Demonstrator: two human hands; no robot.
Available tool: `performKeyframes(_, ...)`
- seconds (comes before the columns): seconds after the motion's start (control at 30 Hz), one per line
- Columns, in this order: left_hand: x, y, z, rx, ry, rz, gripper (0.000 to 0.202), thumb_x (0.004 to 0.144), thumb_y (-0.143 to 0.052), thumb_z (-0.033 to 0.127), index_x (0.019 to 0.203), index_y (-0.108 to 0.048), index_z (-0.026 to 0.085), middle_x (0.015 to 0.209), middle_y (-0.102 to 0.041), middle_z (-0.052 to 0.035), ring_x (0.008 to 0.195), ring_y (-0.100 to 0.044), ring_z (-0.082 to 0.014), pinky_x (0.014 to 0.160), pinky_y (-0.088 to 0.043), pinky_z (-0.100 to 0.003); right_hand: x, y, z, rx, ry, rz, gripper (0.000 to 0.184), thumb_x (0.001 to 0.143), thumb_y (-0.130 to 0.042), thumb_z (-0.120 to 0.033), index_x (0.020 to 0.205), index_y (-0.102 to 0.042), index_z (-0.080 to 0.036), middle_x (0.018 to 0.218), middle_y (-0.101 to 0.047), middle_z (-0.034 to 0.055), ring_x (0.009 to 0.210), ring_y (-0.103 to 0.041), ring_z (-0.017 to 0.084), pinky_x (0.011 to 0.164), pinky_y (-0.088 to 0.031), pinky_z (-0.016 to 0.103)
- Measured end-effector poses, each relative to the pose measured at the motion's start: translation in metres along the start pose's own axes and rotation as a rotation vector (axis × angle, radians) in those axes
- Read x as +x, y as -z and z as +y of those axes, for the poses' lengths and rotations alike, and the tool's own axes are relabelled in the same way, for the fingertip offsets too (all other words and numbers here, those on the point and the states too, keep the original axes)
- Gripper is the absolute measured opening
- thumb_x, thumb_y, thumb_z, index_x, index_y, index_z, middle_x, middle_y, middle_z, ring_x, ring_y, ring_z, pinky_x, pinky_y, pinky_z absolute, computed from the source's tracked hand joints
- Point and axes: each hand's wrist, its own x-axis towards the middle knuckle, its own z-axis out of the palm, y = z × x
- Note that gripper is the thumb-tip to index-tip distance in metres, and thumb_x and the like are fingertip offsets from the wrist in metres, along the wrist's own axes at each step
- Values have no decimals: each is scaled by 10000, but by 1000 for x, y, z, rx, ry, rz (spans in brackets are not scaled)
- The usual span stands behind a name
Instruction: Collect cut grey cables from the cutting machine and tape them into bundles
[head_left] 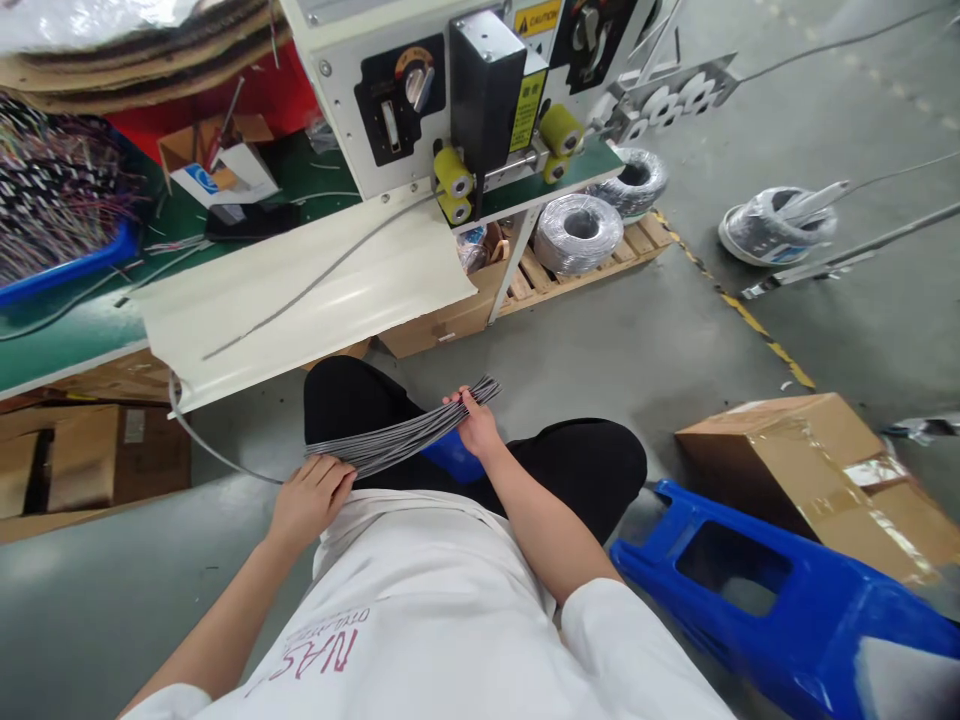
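A bundle of cut grey wires (401, 435) lies across my lap, over my black trousers. My left hand (309, 497) grips the bundle's near end, fingers wrapped round it. My right hand (474, 424) is closed round the bundle near its far end, where the wire tips fan out. Above my knees a white chute (300, 290) slopes down from a wire-cutting machine (450, 90) with yellow rollers (454, 172). A single grey wire (315, 275) runs down the chute, and another loops off its lower left corner.
A blue plastic stool (787, 600) lies on its side at the right, beside a taped cardboard box (817, 470). Wrapped wire coils (579, 232) sit on a wooden pallet under the bench. A blue bin of coloured wires (52, 200) stands at the left.
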Motion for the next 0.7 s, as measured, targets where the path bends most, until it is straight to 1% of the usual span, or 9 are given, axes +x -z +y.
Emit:
performKeyframes(0.07, -4, -4, -10, -104, 8, 49, 134, 925, -543, 300, 975, -661, 264, 917, -666, -21, 929, -605, -212, 957, -454, -401, 0, 0, 0, 6, -4, 10, 210, 767, -799, -317, 888, -646, -241, 748, -645, -39, 936, -696, 207, 964, -534, 413)
performKeyframes(0.13, -7, -9, -21, -204, 123, 142, 170, 927, -516, 299, 1011, -658, 259, 961, -659, -36, 985, -598, -224, 1031, -428, -441, -1, 0, 0, 11, -10, 6, 199, 767, -800, -307, 879, -653, -235, 739, -641, -38, 940, -697, 212, 986, -526, 432)
performKeyframes(0.23, -10, -20, -31, -309, 384, 266, 233, 946, -455, 313, 1068, -640, 241, 1034, -634, -60, 1039, -581, -235, 999, -453, -432, -3, -2, -2, 12, -18, -13, 174, 780, -789, -299, 882, -661, -239, 757, -641, -40, 927, -693, 200, 1020, -510, 453)
performKeyframes(0.27, -10, -24, -32, -342, 441, 283, 241, 950, -441, 316, 1073, -633, 238, 1047, -626, -61, 1043, -579, -232, 983, -462, -423, -4, -3, -3, 11, -18, -16, 166, 783, -786, -296, 883, -664, -243, 764, -641, -42, 916, -690, 192, 1031, -503, 454)
performKeyframes(0.33, -10, -34, -32, -388, 506, 309, 248, 957, -418, 315, 1074, -618, 226, 1054, -610, -65, 1045, -575, -224, 964, -474, -408, -5, -5, -4, 10, -23, -18, 158, 781, -786, -291, 884, -672, -250, 769, -642, -46, 899, -683, 179, 1051, -491, 452)
performKeyframes(0.43, -6, -46, -31, -372, 544, 349, 259, 963, -379, 290, 1090, -587, 203, 1068, -586, -83, 1074, -558, -221, 972, -473, -413, -4, -6, -7, 9, -43, -10, 183, 769, -791, -297, 921, -695, -263, 765, -645, -53, 883, -672, 163, 1073, -473, 431)
performKeyframes(0.5, -2, -49, -34, -340, 528, 347, 258, 964, -364, 266, 1091, -578, 201, 1087, -584, -87, 1093, -549, -217, 986, -465, -417, -4, -5, -9, 1, -68, -2, 228, 765, -792, -316, 972, -707, -273, 776, -654, -57, 881, -667, 153, 1086, -461, 407)
performKeyframes(0.6, 5, -43, -40, -313, 473, 307, 238, 964, -364, 240, 1046, -586, 210, 1067, -609, -71, 1062, -558, -203, 978, -460, -410, -3, -4, -10, -34, -110, 28, 283, 747, -798, -345, 1008, -719, -270, 814, -681, -47, 886, -665, 147, 1089, -455, 383)
performKeyframes(0.7, 14, -33, -47, -282, 427, 290, 223, 961, -373, 221, 999, -593, 207, 988, -630, -57, 972, -572, -193, 918, -474, -395, -1, -1, -10, -66, -125, 66, 253, 731, -803, -348, 956, -729, -258, 850, -704, -26, 896, -676, 158, 1082, -463, 395)
